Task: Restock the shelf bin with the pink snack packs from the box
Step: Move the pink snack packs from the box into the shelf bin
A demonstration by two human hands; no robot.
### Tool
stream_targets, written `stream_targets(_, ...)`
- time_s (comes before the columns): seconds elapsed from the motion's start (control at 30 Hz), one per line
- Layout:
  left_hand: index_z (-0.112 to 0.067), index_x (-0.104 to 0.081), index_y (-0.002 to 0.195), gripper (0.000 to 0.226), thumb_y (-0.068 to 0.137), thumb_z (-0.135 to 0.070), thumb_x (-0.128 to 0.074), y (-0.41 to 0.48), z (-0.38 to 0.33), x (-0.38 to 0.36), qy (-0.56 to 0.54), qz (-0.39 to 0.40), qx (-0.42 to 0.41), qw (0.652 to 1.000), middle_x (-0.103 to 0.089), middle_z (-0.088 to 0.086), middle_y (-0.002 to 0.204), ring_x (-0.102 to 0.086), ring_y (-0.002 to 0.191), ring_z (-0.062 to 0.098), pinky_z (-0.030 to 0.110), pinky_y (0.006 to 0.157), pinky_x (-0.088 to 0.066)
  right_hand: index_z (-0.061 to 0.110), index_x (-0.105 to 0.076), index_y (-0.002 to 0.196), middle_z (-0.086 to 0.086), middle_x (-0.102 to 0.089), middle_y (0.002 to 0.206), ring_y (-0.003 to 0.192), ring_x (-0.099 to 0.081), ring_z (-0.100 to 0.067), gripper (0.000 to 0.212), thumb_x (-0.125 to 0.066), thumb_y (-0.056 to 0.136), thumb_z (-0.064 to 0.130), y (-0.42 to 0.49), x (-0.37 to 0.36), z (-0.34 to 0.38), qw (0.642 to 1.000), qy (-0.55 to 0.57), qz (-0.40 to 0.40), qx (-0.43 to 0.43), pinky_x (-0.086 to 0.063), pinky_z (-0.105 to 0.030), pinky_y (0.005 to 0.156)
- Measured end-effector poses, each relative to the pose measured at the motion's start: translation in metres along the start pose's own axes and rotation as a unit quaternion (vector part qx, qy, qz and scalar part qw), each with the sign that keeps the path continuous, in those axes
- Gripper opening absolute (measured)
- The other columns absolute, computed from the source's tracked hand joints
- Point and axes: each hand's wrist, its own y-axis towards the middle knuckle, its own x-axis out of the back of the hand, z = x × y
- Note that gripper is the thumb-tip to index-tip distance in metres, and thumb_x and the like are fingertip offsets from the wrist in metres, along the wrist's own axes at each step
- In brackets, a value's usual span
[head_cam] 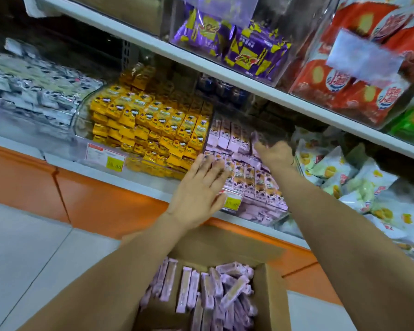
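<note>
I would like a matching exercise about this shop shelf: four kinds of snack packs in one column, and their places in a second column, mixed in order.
Things:
1. pink snack packs
2. yellow snack packs
3. purple snack bags
4. red snack bags

Places:
A. upper shelf, far right bin
B. lower shelf, bin left of the pink one
C. lower shelf, bin where the right hand reaches in, and also in the cardboard box below
D. upper shelf, clear bin left of the red bags

Pairs: 1-C, 2-B, 3-D, 4-A
</note>
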Motion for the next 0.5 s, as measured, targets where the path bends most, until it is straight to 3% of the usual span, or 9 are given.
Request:
stream_targets(0.13, -0.009, -0.046, 0.142, 0.058, 0.095, -0.04, -0.034, 0.0, 0.002, -0.006, -0.001, -0.01, -0.006, 1.0, -0.042, 0.014, 0.149, -0.033, 0.14, 0.037, 0.049, 0.12, -0.005, -0.011, -0.061, 0.103, -0.029, -0.062, 0.109, 0.105, -0.061, -0.039, 0.071, -0.061, 0.084, 0.058, 0.009, -0.025, -0.005, 0.999, 0.027, 0.041, 0.007, -0.046, -0.041, 0.086)
stream_targets(0.23, -0.01, -0.045, 0.143, 0.058, 0.095, -0.04, -0.034, 0.0, 0.001, -0.006, 0.009, -0.003, -0.003, 1.0, -0.042, 0.013, 0.149, -0.033, 0.14, 0.036, 0.05, 0.12, -0.007, 0.003, -0.054, 0.127, -0.025, -0.052, 0.13, 0.122, -0.049, -0.04, 0.086, -0.055, 0.077, 0.073, 0.01, -0.021, -0.016, 0.997, 0.017, 0.073, 0.018, -0.041, -0.046, 0.103)
stream_targets(0.33, -0.01, -0.045, 0.143, 0.057, 0.096, -0.039, -0.032, 0.0, -0.001, -0.002, 0.011, -0.001, 0.005, 1.0, -0.044, 0.012, 0.148, -0.034, 0.14, 0.034, 0.05, 0.12, -0.011, 0.013, -0.044, 0.14, -0.023, -0.035, 0.143, 0.133, -0.035, -0.039, 0.075, -0.053, 0.085, 0.064, -0.01, -0.005, -0.019, 0.997, 0.006, 0.067, 0.04, -0.033, -0.046, 0.11)
stream_targets(0.4, -0.008, -0.041, 0.145, 0.056, 0.097, -0.036, -0.033, -0.004, -0.001, 0.002, 0.002, -0.016, 0.004, 1.0, -0.038, 0.014, 0.151, -0.029, 0.143, 0.033, 0.05, 0.119, -0.013, 0.012, -0.051, 0.132, -0.016, -0.045, 0.133, 0.12, -0.048, -0.027, 0.056, -0.058, 0.09, 0.048, -0.039, 0.005, -0.017, 0.989, 0.098, 0.004, 0.111, -0.041, -0.038, 0.102)
stream_targets(0.5, -0.006, -0.043, 0.143, 0.055, 0.092, -0.026, -0.04, -0.03, -0.004, 0.001, -0.01, -0.072, 0.021, 0.997, -0.036, 0.014, 0.148, -0.03, 0.139, 0.032, 0.048, 0.118, -0.016, 0.014, -0.061, 0.108, -0.006, -0.059, 0.106, 0.081, -0.056, -0.006, 0.019, -0.056, 0.094, 0.026, -0.102, 0.013, -0.013, 0.946, 0.238, -0.029, 0.219, -0.046, -0.023, 0.068)
